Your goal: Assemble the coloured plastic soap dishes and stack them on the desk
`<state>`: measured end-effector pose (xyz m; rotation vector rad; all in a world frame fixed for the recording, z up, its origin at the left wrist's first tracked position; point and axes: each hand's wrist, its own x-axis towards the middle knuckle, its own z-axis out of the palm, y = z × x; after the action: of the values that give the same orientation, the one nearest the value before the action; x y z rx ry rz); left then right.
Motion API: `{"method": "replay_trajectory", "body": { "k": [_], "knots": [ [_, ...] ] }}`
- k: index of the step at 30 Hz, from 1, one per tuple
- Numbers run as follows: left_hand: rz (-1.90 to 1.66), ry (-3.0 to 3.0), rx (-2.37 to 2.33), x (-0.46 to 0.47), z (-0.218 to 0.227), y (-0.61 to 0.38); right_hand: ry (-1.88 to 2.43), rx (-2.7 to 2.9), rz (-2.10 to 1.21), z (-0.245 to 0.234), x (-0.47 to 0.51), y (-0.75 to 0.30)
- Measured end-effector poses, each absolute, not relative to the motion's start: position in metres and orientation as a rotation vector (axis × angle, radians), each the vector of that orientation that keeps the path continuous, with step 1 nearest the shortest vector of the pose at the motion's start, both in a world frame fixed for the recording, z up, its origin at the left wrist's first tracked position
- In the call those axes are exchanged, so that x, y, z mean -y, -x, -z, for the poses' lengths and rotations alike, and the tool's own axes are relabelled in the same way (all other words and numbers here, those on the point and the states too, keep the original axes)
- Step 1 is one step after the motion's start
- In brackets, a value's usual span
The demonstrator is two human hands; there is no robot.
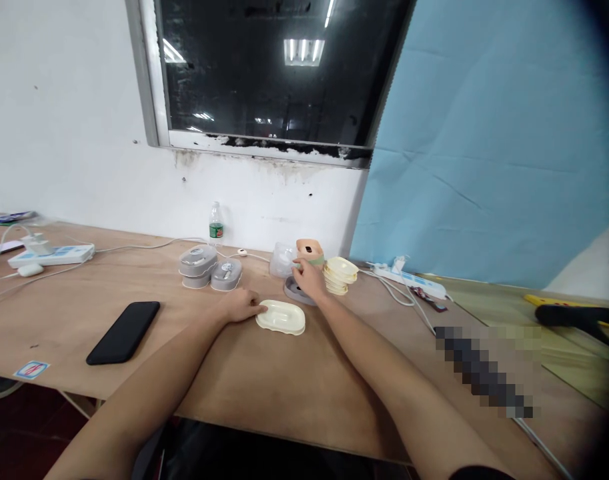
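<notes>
My left hand [241, 307] rests on the wooden table [264, 380] with its fingers curled against the left edge of a cream oval plastic tray [281, 317]. Further back, my right hand [309, 277] reaches over a grey round part [295, 292], its fingers pinched on a small green-and-orange piece [310, 255]. A stack of cream oval lids [340, 274] stands just right of that hand. A clear plastic container [282, 259] sits behind it.
Grey lidded containers [210, 269] stand at mid-left, with a water bottle [215, 225] behind them. A black phone [123, 331] lies at the left. White power strips [51, 256] [411, 279] with cables sit at both sides. A blurred patch covers something at the right.
</notes>
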<state>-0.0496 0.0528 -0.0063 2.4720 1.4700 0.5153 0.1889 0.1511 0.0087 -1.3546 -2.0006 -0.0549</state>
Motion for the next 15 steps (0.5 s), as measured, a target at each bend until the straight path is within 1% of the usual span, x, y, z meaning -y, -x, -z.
{"method": "replay_trajectory", "body": {
  "k": [4, 10, 15],
  "knots": [
    [-0.505, -2.456, -1.479, -0.052, 0.005, 0.049, 1.388, 1.964, 0.102, -0.016, -0.147, -0.194],
    [-0.491, -2.451, -1.487, -0.054, 0.006, 0.05, 1.449, 1.917, 0.085, -0.024, -0.145, -0.2],
    [-0.498, -2.454, -1.487, -0.053, 0.006, 0.05, 1.353, 1.936, 0.094, -0.01, -0.129, -0.213]
  ]
}}
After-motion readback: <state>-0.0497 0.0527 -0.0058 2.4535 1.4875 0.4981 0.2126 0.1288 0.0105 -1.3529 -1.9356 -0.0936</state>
